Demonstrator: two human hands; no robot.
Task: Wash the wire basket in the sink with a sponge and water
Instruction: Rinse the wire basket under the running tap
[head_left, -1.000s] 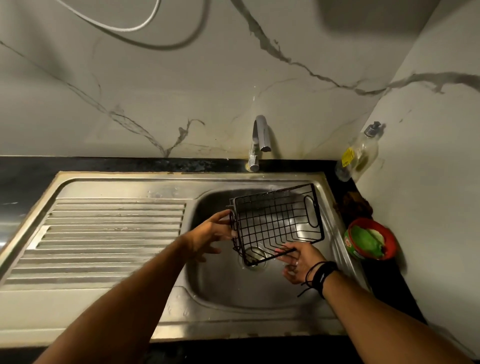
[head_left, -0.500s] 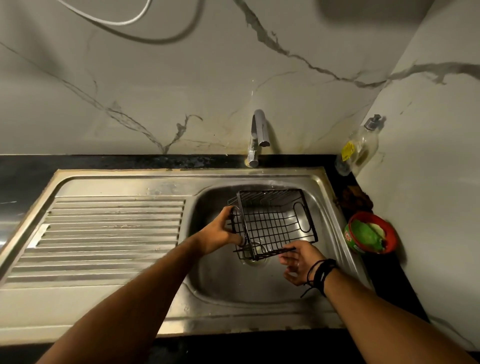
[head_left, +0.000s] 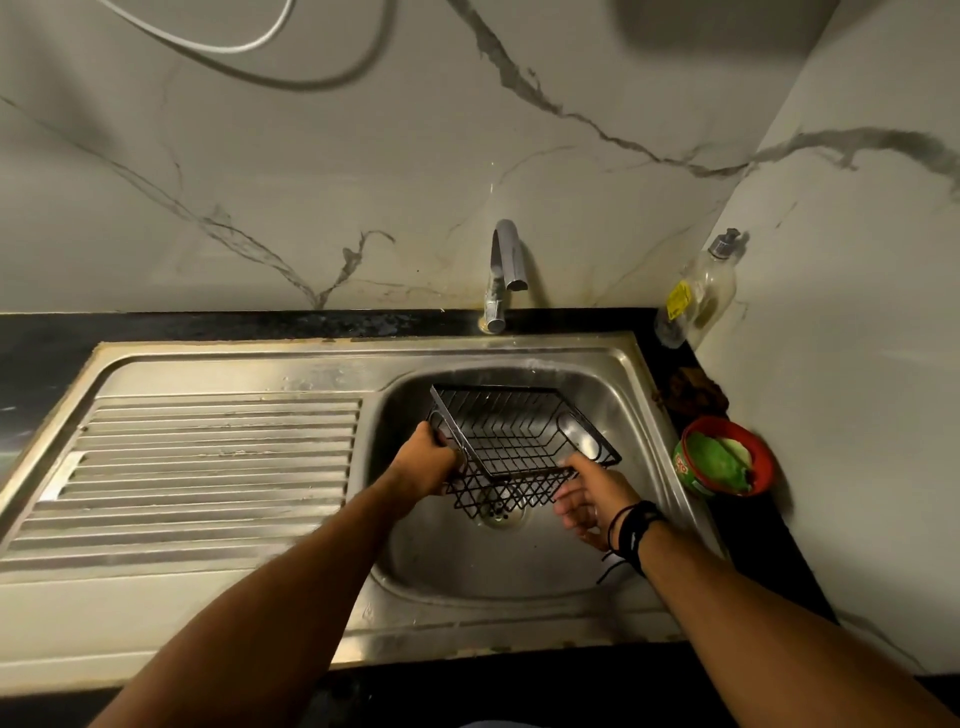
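Over the sink, the basket tips mouth-up toward the tap, long axis left-right; left hand grasps its left end, right hand its lower right corner.

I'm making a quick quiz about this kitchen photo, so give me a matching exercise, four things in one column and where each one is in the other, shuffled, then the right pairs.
Things:
1. wire basket
2. tap
3. soap bottle
4. red tub

Places:
A. on the dark counter to the right of the sink, holding something green
B. in the back right corner, where the two walls meet
C. held tilted over the drain by the left hand and right hand
D. behind the basin, against the back wall

Pairs: 1-C, 2-D, 3-B, 4-A
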